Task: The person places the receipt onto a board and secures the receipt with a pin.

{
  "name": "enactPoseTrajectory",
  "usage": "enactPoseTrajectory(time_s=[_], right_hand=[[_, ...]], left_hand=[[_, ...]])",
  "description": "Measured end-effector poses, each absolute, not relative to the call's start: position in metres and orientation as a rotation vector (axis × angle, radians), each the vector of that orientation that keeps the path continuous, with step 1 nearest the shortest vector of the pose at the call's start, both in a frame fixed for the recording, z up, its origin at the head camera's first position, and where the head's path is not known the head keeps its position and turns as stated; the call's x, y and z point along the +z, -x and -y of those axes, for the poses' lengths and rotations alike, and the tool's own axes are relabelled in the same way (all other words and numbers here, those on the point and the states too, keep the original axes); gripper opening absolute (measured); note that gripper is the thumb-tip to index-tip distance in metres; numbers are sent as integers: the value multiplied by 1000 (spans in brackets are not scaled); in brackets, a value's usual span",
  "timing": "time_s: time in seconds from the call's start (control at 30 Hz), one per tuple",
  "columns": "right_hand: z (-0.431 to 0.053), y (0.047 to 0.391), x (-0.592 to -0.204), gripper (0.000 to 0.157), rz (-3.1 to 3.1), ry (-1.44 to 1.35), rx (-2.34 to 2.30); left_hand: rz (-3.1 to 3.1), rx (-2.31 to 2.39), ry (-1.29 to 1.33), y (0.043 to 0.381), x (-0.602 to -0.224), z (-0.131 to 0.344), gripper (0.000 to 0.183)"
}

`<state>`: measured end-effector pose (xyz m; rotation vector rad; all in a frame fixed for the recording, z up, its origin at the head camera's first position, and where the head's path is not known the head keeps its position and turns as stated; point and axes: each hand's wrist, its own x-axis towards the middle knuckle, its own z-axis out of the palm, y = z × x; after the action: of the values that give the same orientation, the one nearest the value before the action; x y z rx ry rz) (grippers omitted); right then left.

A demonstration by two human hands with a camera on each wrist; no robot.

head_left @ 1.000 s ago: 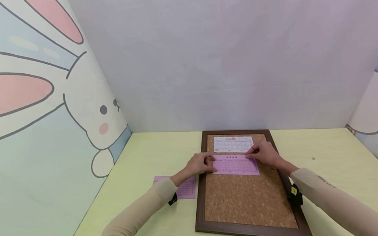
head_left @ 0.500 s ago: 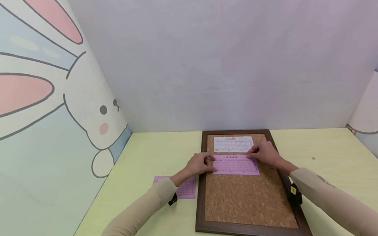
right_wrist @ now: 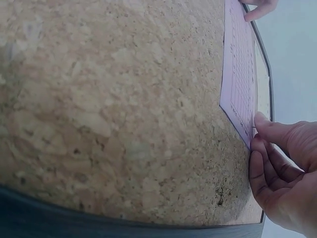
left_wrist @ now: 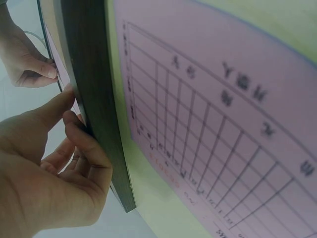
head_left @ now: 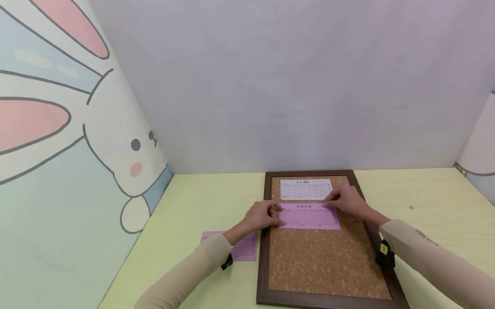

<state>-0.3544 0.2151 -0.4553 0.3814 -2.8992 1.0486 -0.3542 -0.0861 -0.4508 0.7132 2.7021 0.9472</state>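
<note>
Between left fingers [head_left: 273, 221] and right fingers [head_left: 332, 195], pink slip [head_left: 308, 216] on corkboard [head_left: 324, 264].

Perhaps a slight shift of the black wrist device [head_left: 384, 256] below the right hand [head_left: 349, 202] since a second ago

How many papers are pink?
2. One pink paper is on the corkboard between left hand and right hand; another pink sheet is on the table left of the corkboard, partly behind the left sleeve. More may hide underneath.
</note>
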Motion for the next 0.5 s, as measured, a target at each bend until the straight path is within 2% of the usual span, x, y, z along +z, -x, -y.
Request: enactPoseTrajectory(time_s=[0.5], right_hand=[[-218,351,-452,13,2926,-413,1061]], left_hand=[[-2694,954,-723,354,-451,86,34]])
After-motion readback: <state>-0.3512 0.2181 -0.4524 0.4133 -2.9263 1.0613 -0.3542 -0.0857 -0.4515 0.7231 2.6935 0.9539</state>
